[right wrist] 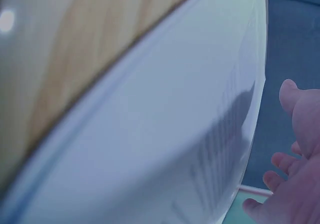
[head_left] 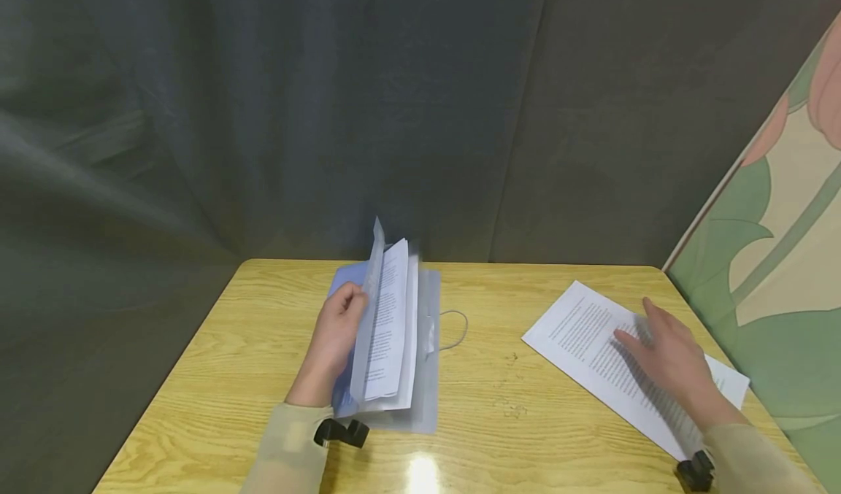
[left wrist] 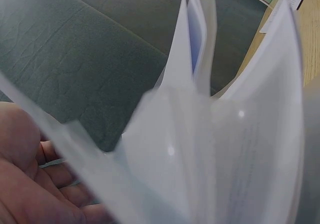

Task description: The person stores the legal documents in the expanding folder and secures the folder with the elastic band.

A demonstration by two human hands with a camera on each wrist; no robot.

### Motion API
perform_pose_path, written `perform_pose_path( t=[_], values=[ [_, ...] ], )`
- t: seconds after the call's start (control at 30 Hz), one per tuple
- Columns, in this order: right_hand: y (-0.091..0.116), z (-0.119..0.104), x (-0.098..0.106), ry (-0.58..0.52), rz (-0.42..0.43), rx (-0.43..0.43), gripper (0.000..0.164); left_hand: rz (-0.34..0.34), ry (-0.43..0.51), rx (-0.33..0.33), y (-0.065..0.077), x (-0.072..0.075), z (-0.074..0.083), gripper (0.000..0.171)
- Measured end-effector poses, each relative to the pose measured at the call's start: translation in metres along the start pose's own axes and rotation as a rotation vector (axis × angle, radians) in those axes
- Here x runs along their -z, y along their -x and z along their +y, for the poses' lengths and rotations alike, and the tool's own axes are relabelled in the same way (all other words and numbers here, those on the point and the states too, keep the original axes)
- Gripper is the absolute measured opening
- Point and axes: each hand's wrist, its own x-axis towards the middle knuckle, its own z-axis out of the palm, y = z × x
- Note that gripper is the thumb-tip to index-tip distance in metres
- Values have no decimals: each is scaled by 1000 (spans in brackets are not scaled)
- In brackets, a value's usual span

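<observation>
A translucent plastic document folder (head_left: 430, 377) stands partly spread on the table, its leaves fanned upward. My left hand (head_left: 333, 333) grips a raised plastic leaf at its left side, with curled fingers partly behind the leaf in the left wrist view. Printed sheets (head_left: 390, 333) are tucked between the folder's leaves. At the right, my right hand (head_left: 673, 359) hovers over a slanted stack of printed paper (head_left: 585, 330), thumb and fingers spread. In the right wrist view, the hand (right wrist: 305, 154) appears apart from the paper (right wrist: 165, 104) and holds nothing.
A loop of elastic cord (head_left: 465, 326) sticks out from the folder's right edge. The wooden table (head_left: 486, 421) meets a dark curtain (head_left: 447, 114) at the back. A floral panel (head_left: 782, 260) slopes along the right side, close to the paper.
</observation>
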Motion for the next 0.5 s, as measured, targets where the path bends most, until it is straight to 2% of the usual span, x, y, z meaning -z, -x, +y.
perform_pose_path(
  t=[0.23,0.5],
  values=[
    [4,19,4,24,-9,-41,94,1,1,2,0,-1,0,22],
    [7,30,9,42,-26,-61,93,2,-1,0,0,-1,-1,21]
  ],
)
